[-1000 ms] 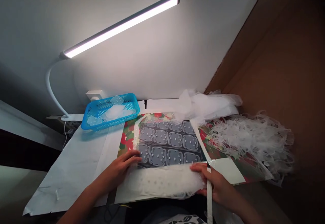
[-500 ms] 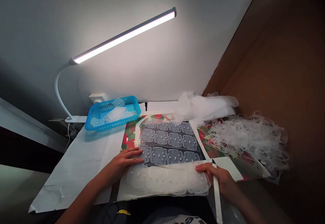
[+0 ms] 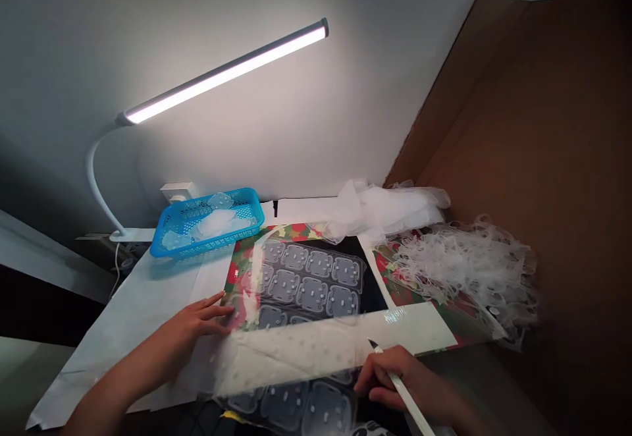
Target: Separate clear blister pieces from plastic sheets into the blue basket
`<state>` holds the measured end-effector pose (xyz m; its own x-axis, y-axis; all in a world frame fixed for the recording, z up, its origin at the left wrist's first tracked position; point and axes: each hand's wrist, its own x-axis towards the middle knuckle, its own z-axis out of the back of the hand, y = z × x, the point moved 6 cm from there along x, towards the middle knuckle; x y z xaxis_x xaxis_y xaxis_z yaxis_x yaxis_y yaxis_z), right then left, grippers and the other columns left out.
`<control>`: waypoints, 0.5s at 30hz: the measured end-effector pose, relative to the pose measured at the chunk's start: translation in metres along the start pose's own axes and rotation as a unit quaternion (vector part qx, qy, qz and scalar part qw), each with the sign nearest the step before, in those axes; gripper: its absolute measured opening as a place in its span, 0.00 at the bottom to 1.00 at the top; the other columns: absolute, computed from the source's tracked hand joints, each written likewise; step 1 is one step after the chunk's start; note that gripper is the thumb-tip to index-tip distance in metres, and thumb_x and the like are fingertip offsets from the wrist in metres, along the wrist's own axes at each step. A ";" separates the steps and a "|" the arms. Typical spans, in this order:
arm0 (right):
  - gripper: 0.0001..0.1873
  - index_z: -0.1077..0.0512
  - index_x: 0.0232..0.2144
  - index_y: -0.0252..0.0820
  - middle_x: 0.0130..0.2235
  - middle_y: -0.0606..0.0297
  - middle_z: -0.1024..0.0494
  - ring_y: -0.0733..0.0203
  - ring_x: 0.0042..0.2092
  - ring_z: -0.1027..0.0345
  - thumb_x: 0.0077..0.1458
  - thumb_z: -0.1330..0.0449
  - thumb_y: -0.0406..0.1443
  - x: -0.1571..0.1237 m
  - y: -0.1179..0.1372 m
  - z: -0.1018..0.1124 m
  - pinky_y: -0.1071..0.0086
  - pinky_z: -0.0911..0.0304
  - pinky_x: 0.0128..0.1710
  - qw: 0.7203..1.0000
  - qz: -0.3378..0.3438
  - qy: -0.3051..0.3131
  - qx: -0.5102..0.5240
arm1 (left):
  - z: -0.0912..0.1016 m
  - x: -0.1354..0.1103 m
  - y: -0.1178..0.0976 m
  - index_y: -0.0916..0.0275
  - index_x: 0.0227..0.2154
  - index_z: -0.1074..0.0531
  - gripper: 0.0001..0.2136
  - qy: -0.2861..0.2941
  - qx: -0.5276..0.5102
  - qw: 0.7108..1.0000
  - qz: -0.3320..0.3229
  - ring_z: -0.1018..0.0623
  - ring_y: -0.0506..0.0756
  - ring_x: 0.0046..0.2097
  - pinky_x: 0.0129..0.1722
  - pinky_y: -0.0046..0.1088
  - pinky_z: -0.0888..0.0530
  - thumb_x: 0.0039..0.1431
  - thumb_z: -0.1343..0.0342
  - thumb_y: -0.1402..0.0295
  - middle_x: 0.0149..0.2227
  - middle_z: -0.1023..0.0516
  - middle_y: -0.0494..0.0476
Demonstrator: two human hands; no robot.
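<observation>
"Biggest thing first?"

"The white-topped counter [image 3: 143,321]. A clear plastic sheet [image 3: 312,294] of rounded shapes spans its middle, the near part hanging over the near edge. A heap of clear strips [image 3: 469,258] sits right, a blue basket [image 3: 210,246] far left."

"What's just changed?"

"The sheet has shifted left and nearer, baring a black patch [image 3: 372,296] at its right. More of it overhangs, so I'd judge the near shapes easier to reach but less supported."

"And the hands?"

"Apart. The left hand [image 3: 196,321] is spread, fingertips at the sheet's left edge. The right hand [image 3: 395,373] is wrapped round a knife [image 3: 412,406], tip pointing far left; whether its lower fingers pinch the sheet, I can't tell."
</observation>
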<state>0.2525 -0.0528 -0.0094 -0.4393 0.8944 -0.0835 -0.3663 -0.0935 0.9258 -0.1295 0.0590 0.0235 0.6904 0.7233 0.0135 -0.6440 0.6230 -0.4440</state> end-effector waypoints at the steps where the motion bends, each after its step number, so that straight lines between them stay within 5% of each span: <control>1: 0.15 0.34 0.23 0.42 0.37 0.61 0.19 0.57 0.37 0.26 0.53 0.37 0.44 0.004 0.002 0.005 0.67 0.34 0.37 0.999 0.007 -0.002 0.040 | 0.003 0.007 -0.003 0.46 0.43 0.21 0.18 0.006 0.007 1.000 0.007 0.33 0.64 0.62 0.56 0.45 0.29 0.58 0.49 0.75 0.56 0.25 0.50; 5: 0.18 0.37 0.30 0.45 0.41 0.59 0.21 0.54 0.42 0.28 0.61 0.49 0.52 0.035 -0.001 0.062 0.60 0.35 0.45 0.973 0.030 -0.177 0.145 | -0.004 0.071 -0.058 0.50 0.51 0.26 0.22 -0.015 0.040 0.999 -0.010 0.33 0.62 0.62 0.57 0.47 0.31 0.62 0.56 0.77 0.61 0.32 0.54; 8: 0.24 0.32 0.38 0.46 0.31 0.63 0.25 0.57 0.34 0.30 0.63 0.58 0.55 0.067 -0.003 0.091 0.62 0.33 0.40 0.954 0.046 -0.252 0.157 | -0.039 0.130 -0.111 0.56 0.58 0.34 0.19 -0.007 0.055 0.993 -0.105 0.38 0.62 0.65 0.60 0.46 0.35 0.66 0.54 0.72 0.64 0.37 0.63; 11: 0.29 0.27 0.37 0.43 0.28 0.64 0.28 0.60 0.30 0.33 0.63 0.58 0.56 0.096 -0.007 0.095 0.65 0.34 0.34 0.964 0.020 -0.245 0.103 | -0.076 0.168 -0.129 0.59 0.59 0.35 0.21 0.000 0.075 0.988 -0.137 0.42 0.67 0.66 0.62 0.53 0.41 0.64 0.47 0.64 0.65 0.41 0.68; 15: 0.21 0.27 0.37 0.42 0.30 0.65 0.25 0.60 0.32 0.29 0.57 0.44 0.53 0.112 -0.016 0.082 0.66 0.33 0.34 0.979 0.002 -0.187 0.075 | -0.100 0.176 -0.118 0.54 0.61 0.37 0.23 -0.017 0.065 0.985 -0.157 0.47 0.68 0.68 0.64 0.55 0.46 0.64 0.47 0.59 0.68 0.47 0.65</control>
<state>0.2764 0.0849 -0.0030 -0.0992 0.9944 0.0358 -0.2281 -0.0577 0.9719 0.1007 0.0826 -0.0117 0.8522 0.4976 0.1620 -0.4393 0.8484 -0.2952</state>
